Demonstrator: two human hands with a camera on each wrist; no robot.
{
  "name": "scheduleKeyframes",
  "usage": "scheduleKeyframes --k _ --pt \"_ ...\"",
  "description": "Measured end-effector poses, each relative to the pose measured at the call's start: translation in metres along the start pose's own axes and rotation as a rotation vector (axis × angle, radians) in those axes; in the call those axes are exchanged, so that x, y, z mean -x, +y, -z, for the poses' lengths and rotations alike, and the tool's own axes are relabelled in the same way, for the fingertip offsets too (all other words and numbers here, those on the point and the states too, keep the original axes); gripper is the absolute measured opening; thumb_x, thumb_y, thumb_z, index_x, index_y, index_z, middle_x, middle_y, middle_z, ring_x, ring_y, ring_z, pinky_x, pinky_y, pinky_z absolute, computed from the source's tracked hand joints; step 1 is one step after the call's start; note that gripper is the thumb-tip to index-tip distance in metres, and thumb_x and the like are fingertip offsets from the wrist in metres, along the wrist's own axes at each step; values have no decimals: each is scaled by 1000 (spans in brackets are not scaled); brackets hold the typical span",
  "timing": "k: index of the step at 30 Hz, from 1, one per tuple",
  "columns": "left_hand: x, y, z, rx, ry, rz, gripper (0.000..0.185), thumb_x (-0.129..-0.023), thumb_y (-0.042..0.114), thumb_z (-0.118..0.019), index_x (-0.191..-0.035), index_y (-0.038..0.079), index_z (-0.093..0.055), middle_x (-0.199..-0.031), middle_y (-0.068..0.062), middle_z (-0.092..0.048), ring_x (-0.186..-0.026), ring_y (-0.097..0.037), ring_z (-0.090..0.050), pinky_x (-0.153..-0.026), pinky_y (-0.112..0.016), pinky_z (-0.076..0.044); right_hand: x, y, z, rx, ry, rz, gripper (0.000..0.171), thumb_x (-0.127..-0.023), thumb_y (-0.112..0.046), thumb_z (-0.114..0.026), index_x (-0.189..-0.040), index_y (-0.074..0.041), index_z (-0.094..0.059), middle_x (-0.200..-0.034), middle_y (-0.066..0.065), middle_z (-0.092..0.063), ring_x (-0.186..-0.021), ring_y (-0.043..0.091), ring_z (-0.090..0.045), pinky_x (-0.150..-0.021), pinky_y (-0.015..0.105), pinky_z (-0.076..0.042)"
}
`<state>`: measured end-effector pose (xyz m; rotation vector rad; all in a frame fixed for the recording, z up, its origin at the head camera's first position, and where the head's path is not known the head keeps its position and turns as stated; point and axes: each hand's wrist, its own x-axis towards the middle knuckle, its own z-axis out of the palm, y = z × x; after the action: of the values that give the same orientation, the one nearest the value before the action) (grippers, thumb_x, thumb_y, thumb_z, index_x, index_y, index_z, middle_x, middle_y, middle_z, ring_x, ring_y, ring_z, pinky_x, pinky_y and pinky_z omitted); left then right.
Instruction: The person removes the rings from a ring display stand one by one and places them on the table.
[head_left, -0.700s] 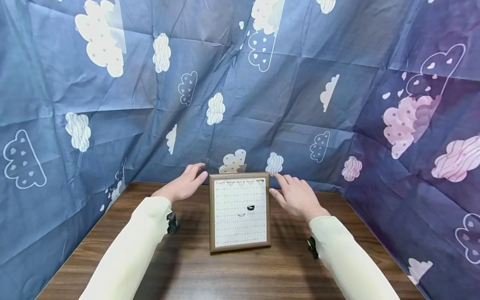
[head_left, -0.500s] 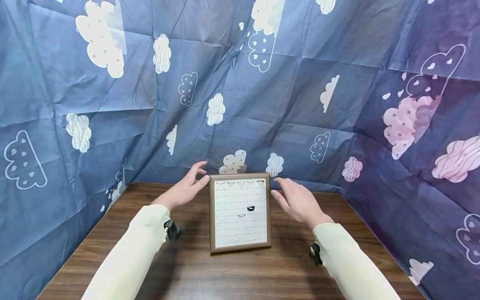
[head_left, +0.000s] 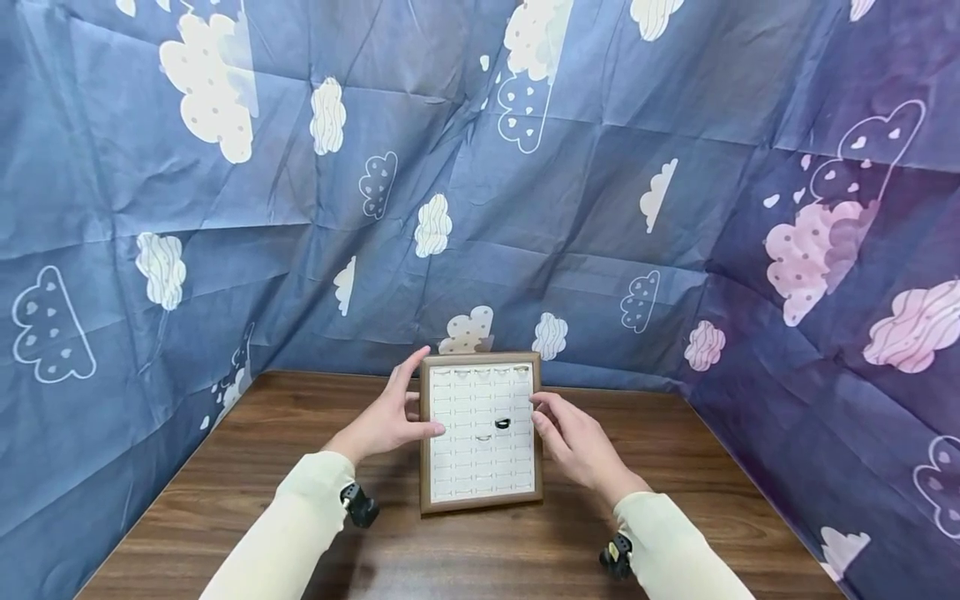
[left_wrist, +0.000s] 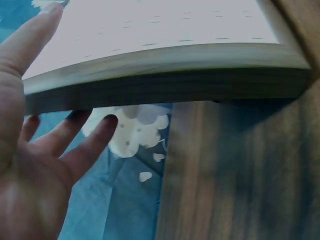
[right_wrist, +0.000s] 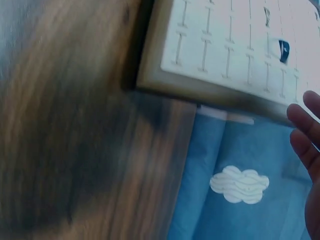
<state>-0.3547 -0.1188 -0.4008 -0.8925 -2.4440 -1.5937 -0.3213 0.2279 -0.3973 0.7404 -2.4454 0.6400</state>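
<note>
At framed board (head_left: 467,457) | left hand (head_left: 385,423) wide, astride left edge | right hand (head_left: 577,437) loose, opposite edge | tabletop (head_left: 465,558) flanking

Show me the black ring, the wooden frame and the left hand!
Black ring (right_wrist: 284,51): right wrist view, its band.
Wooden frame (head_left: 483,503): head view, bottom edge.
Left hand (head_left: 383,425): head view, middle of the hand.

By the grip (right_wrist: 312,162), a framed board (right_wrist: 200,91) holds a ring (right_wrist: 284,51).
</note>
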Motion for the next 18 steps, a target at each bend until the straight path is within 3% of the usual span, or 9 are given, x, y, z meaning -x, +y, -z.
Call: scheduleKeyframes --k 5,10,14,18 --pt "1 -8 -15 -62 47 -55 113 -87 20 -93 -171 36 -20 -178 -11 7 -135 -52 -53 -98 -50 -59 5 -5 -10 -56 16 9 29 -113 -23 -57 -138 -12 -66 -105 -7 -71 -89 4 -63 -84 35 -57" --pt "1 -15 -23 -128 81 -87 107 -88 17 -92 -171 33 -27 -179 -11 14 -148 -50 -42 -102 -52 -56 7 -6 -18 -82 21 15 27 -112 -22 -57 -136 -13 -67 -105 -7 -71 -90 4 -62 -83 34 -56" --pt "0 -16 -26 -189 49 -64 104 -90 17 -90 -171 31 -27 -178 -19 3 -156 -49 -34 -115 -58 -46 8 -6 -22 -87 17 2 25 -112 -22 -58 -134 -14 -67 -104 -7 -70 -90 4 -62 -83 34 -56" --pt "-1 -14 -27 -216 20 -43 104 -92 18 -87 -172 35 -22 -170 -20 -21 -148 -40 -44 -119 -58 -42 8 -5 -24 -87 11 -14 26 -111 -23 -60 -134 -14 -68 -104 -8 -70 -88 4 -61 -83 33 -56"
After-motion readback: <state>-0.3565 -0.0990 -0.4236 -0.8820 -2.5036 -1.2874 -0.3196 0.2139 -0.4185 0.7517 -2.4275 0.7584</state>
